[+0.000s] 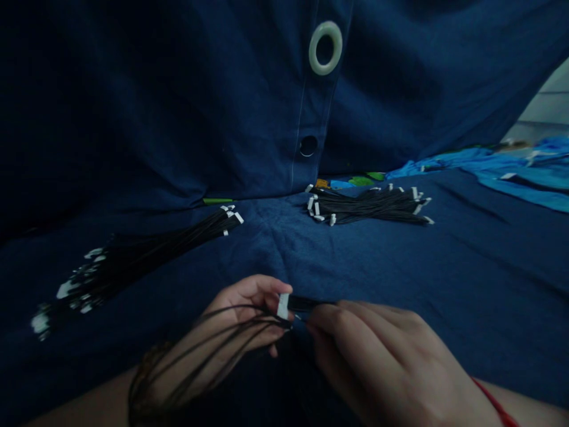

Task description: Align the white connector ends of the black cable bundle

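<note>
Low in the frame, just left of centre, we see the left hand [249,314] pinching a small white connector [283,305] between thumb and fingertips, its grip closed on it, while a loose bunch of thin black wires [208,350] trails back from that connector over the palm toward the wrist. The right hand [382,356], lower right of centre, meets it with fingertips drawn together on a short dark piece at the connector; we cannot tell exactly what that piece is. We judge the wires light, limp and prone to tangling, so they are best taken at the stiff plastic connector, not along the strands; the connector looks small and somewhat slippery. Two further bundles lie apart on the surface: the left bundle [133,261] at middle left and the far bundle [373,204] right of centre. Everything rests on a dark blue cloth [466,261], soft and wrinkled, that rises behind as a draped backdrop carrying a pale ring [326,48]. Lighter blue fabric [524,172] shows at the right edge. The lighting is dim.
</note>
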Demonstrator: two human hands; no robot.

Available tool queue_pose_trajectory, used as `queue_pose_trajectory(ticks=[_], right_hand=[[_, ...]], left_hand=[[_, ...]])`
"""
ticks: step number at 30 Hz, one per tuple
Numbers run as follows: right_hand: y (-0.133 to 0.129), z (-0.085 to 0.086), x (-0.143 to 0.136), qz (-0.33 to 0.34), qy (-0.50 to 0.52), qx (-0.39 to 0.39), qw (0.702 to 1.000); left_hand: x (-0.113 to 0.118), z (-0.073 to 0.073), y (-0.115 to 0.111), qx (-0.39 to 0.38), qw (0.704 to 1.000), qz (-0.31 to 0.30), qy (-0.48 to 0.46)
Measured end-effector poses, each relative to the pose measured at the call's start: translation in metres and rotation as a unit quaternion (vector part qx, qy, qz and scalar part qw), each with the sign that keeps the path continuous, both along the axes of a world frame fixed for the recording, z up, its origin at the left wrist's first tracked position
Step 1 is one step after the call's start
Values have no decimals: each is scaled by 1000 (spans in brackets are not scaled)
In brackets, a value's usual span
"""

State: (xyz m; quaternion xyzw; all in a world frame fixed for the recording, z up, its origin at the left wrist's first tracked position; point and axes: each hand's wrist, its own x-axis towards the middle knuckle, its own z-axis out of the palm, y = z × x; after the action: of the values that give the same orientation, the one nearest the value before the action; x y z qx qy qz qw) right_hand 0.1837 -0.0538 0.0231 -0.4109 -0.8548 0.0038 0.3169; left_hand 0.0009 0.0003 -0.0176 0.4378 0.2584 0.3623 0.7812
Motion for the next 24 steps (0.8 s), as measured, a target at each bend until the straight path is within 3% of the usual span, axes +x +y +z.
queue_pose_trajectory(ticks=[3, 18, 24], right_hand=[[0, 1, 1, 9, -1, -33, 999], [-2, 1, 0, 11, -25, -17, 999], [-1, 0, -1, 0, -24, -47, 999]], left_hand=[[1, 0, 1, -7, 1000, -16, -12], [5, 14, -6, -25, 999, 11, 28], [11, 13, -8, -38, 996, 49, 64]])
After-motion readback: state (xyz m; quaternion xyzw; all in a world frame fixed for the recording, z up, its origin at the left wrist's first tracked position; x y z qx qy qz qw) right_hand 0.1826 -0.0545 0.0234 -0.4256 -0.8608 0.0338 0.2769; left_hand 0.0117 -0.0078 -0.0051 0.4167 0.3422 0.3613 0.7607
